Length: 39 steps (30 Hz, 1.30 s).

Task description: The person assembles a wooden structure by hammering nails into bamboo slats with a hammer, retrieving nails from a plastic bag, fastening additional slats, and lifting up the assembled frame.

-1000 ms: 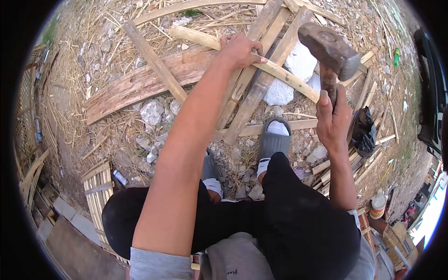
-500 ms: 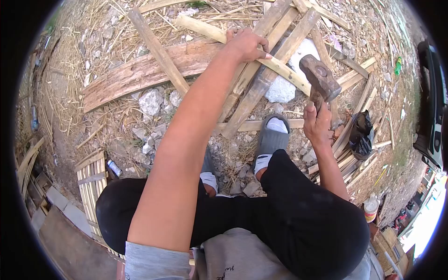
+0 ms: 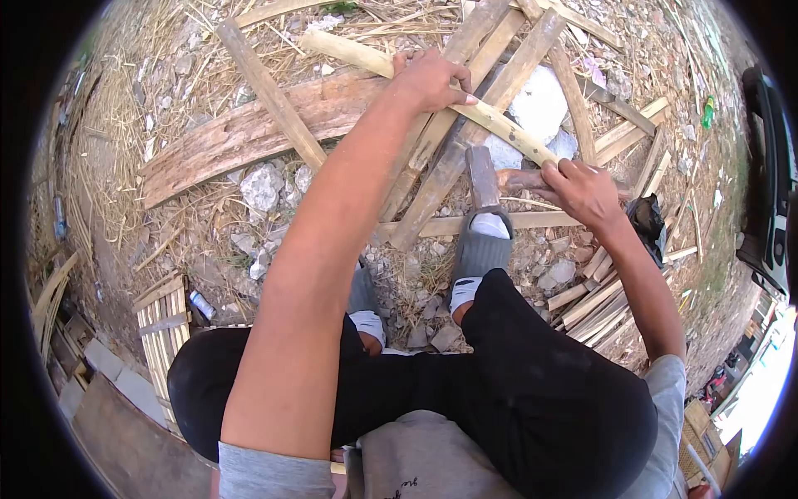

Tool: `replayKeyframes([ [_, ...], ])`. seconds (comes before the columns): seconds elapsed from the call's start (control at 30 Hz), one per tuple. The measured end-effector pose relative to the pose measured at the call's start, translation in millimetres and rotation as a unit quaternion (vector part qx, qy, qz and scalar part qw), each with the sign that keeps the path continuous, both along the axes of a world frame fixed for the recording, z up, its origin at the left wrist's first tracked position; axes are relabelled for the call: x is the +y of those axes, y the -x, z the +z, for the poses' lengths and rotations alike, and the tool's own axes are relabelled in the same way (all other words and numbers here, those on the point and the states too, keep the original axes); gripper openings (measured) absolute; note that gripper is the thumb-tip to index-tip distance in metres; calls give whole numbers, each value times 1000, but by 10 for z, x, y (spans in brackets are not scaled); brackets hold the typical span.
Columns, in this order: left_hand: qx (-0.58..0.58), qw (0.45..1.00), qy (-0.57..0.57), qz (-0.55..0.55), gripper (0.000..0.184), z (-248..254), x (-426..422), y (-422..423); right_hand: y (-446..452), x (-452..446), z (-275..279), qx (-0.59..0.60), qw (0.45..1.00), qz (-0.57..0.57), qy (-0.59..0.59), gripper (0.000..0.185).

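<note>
My left hand (image 3: 432, 81) is closed around a narrow pale wooden strip (image 3: 507, 130), which slants down to the right across several greyish boards (image 3: 519, 71). Beside the strip's right end, my right hand (image 3: 582, 190) grips the handle of a hammer (image 3: 484, 177). The hammer's head points left, just above my right slipper (image 3: 482, 254), and its handle lies roughly level. Dark spots mark the strip between my two hands.
A weathered plank (image 3: 249, 133) lies at the left under a thin board (image 3: 270, 91). White rocks (image 3: 539, 104) sit behind the boards. At the right are a black plastic bag (image 3: 647, 220) and a pile of wooden strips (image 3: 598, 312). A slatted wooden piece (image 3: 165, 328) stands at the left.
The hammer has come down from its raised position and turned, its head now to the left. My right hand has moved next to the strip's end. My left hand stays on the strip.
</note>
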<state>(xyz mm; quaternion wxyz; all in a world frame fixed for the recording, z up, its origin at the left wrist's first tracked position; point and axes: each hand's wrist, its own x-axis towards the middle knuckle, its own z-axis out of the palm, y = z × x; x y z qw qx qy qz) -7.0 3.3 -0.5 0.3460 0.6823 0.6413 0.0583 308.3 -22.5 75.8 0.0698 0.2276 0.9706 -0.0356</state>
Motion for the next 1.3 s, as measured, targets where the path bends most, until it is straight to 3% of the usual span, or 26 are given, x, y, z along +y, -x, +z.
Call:
replayKeyframes([
  [0.07,10,1000,4,5,29,-7,5,-11,65,247,41,-44,996,-50,-56,34],
  [0.2,-3,1000,-7,7,32,-82,-28,-14,67,292,193,-33,999,22,-24,33],
  [0.33,-8,1000,-17,5,32,-45,-1,23,63,496,198,-72,977,190,-64,34],
  [0.4,-6,1000,-14,3,32,-20,-16,-7,133,630,198,-92,988,95,-81,36],
  [0.47,8,1000,-11,11,32,-11,-13,-10,112,778,155,-106,989,77,-63,37],
  [0.7,-23,1000,-11,-4,33,-27,-22,21,172,796,264,-39,978,202,-35,38],
  [0.83,-11,1000,-23,3,34,-56,-24,14,23,836,226,-85,996,-11,3,33],
  [0.93,-5,1000,-23,0,33,-25,-22,0,-40,932,246,-34,999,-16,29,34],
  [1.0,-10,1000,-22,-3,33,-14,-19,22,-31,776,318,29,991,-104,84,33],
  [1.1,-19,1000,-22,-7,32,-42,-21,38,66,358,413,159,934,-271,170,30],
  [1.23,-12,1000,-21,-6,32,-26,-7,27,-98,-258,-27,377,822,-288,315,30],
  [1.3,-5,1000,-16,-3,32,-33,-22,13,71,-526,-317,367,841,-310,248,29],
])
